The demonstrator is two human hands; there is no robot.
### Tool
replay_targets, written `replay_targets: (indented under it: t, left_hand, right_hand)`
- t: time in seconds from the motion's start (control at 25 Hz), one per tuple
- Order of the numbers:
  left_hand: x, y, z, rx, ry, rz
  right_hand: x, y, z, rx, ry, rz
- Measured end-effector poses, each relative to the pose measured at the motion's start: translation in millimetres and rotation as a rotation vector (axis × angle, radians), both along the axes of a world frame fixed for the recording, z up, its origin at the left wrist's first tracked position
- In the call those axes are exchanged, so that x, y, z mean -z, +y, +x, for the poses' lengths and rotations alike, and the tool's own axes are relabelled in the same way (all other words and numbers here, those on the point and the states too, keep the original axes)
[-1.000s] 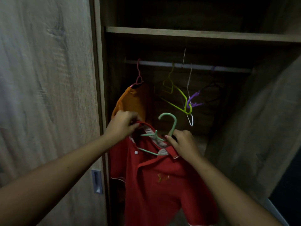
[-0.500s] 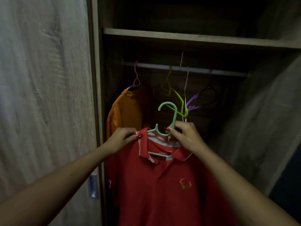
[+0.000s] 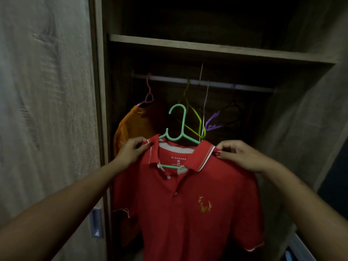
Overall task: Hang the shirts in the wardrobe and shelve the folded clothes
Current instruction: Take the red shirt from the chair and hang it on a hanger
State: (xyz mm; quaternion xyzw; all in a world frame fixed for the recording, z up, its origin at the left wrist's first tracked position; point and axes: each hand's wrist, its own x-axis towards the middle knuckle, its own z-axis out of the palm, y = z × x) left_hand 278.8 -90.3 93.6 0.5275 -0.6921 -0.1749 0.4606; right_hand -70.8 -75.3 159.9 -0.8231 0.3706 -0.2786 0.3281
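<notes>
Two hands carry the load at this stage. Your left hand [image 3: 131, 150] pinches the near collar tip of the red polo shirt [image 3: 188, 200], and your right hand [image 3: 243, 157] pinches the opposite collar tip; both grips are narrow, closed on fabric only. This spreads the collar flat and centres the shoulders on the green hanger [image 3: 178, 129], which sits inside the neck opening with its hook standing upright above the collar. Neither hand grips the hanger itself, so judge the shirt as supported through the collar alone.

Read the neck label inside the collar: it shows "GIORDANO" in pale capitals, with smaller lines beneath that are too fine to read. A yellow antler emblem is stitched on the chest, below and to the right of the placket buttons.

Relative to the red polo shirt, the orange shirt [image 3: 135, 129] hangs behind and to the left on a pink hanger [image 3: 148, 93]. Empty yellow-green, white, purple and dark hangers hang behind and to the right. The wardrobe rail [image 3: 244, 87] runs above and behind the green hook, not yet engaged by it. The shelf [image 3: 207, 48] sits above the rail; its contents are too dark to tell.

To complete this step, expect to raise the hook clear over the rail between the pink hanger and the yellow-green one.
</notes>
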Motion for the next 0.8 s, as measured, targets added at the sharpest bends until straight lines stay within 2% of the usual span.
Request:
replay_targets:
  t: [0.08, 0.16, 0.28, 0.4, 0.52, 0.8]
  left_hand:
    - [-5.6, -6.0, -2.0, -0.034, 0.038, -0.024]
    - [-9.6, -9.5, -3.0, -0.132, 0.052, -0.035]
    - [-10.9, -9.5, 1.9, -0.319, 0.033, 0.055]
    - [-13.2, -11.0, 16.2, -0.417, 0.050, 0.172]
    - [-16.4, -7.9, 15.9, -0.375, 0.060, 0.187]
    - [-62.3, 4.5, -15.0, -0.223, 0.010, -0.102]
  right_hand:
    - [-12.1, 7.8, 6.4, 0.076, -0.048, -0.084]
    - [-26.6, 10.3, 8.7, 0.178, -0.012, -0.255]
    - [-53.1, 15.4, 15.6, 0.319, 0.095, -0.413]
    - [-79.3, 23.2, 28.9, 0.428, 0.160, -0.519]
    - [-93.4, 24.6, 55.0, 0.580, 0.182, -0.612]
    - [-96.8, -45.3, 145.3, 0.717, 0.079, -0.630]
